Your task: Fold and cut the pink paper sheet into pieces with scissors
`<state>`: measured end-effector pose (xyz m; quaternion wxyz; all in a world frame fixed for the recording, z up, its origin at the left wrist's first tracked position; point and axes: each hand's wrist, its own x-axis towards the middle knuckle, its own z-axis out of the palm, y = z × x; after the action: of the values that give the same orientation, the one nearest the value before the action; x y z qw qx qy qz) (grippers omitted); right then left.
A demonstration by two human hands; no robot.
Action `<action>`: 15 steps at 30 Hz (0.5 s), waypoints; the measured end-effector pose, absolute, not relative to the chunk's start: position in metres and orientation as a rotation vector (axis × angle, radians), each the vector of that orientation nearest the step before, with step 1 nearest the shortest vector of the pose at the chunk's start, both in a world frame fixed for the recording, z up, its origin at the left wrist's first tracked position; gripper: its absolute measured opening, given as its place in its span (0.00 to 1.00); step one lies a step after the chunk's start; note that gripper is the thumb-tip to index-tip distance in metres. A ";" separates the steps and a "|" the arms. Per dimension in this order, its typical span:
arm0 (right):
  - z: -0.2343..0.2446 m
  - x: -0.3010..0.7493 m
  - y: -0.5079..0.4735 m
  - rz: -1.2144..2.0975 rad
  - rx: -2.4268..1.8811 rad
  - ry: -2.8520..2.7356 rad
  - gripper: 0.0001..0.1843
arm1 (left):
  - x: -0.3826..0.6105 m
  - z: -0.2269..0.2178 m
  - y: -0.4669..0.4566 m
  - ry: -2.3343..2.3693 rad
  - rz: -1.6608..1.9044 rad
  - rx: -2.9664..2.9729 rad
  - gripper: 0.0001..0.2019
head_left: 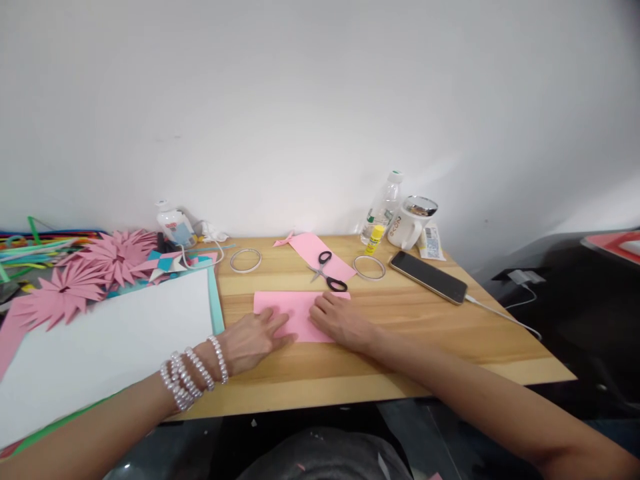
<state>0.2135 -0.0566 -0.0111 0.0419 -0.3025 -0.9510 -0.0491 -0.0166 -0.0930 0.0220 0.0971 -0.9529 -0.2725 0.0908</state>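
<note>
A folded sheet of pink paper [299,308] lies flat on the wooden table in front of me. My left hand [253,340] rests on its left part with fingers spread, a beaded bracelet at the wrist. On the right part lies my right hand [340,320], its fingers laid over the paper and slightly bent; the thumb is hard to make out. Just beyond the paper are scissors [330,273] with black handles, lying partly on another pink piece of paper [313,248].
Two rolls of thin tape [245,261] flank the scissors. A yellow glue stick [375,240], water bottle [384,207], white mug [411,223] and charging phone [429,277] stand or lie at right. White sheets [120,340], pink paper flowers [117,257] and a white bottle [175,225] occupy the left.
</note>
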 end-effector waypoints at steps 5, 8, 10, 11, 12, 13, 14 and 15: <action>-0.020 0.216 -0.049 0.048 -0.475 -2.786 0.15 | -0.015 0.025 -0.086 -0.815 0.277 -2.866 0.17; -0.029 0.215 -0.044 0.159 -0.469 -2.787 0.20 | -0.013 0.018 -0.080 -0.805 0.280 -2.832 0.16; -0.032 0.214 -0.041 0.213 -0.459 -2.827 0.22 | -0.008 0.011 -0.077 -0.794 0.249 -2.775 0.14; -0.032 0.214 -0.041 0.232 -0.454 -2.849 0.22 | -0.006 0.007 -0.076 -0.791 0.234 -2.744 0.12; -0.031 0.213 -0.040 0.246 -0.454 -2.867 0.23 | -0.003 0.004 -0.076 -0.795 0.219 -2.723 0.11; -0.030 0.213 -0.040 0.256 -0.460 -2.880 0.23 | 0.000 0.001 -0.076 -0.804 0.202 -2.709 0.11; -0.030 0.212 -0.040 0.263 -0.467 -2.891 0.23 | 0.003 -0.001 -0.077 -0.813 0.180 -2.700 0.11; -0.029 0.212 -0.040 0.267 -0.478 -2.900 0.23 | 0.005 -0.003 -0.077 -0.825 0.155 -2.697 0.10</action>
<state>0.2122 -0.0398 -0.0289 0.0949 -0.1611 -0.9782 0.0900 0.0049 -0.0769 -0.0030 0.1577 -0.9428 -0.2885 0.0543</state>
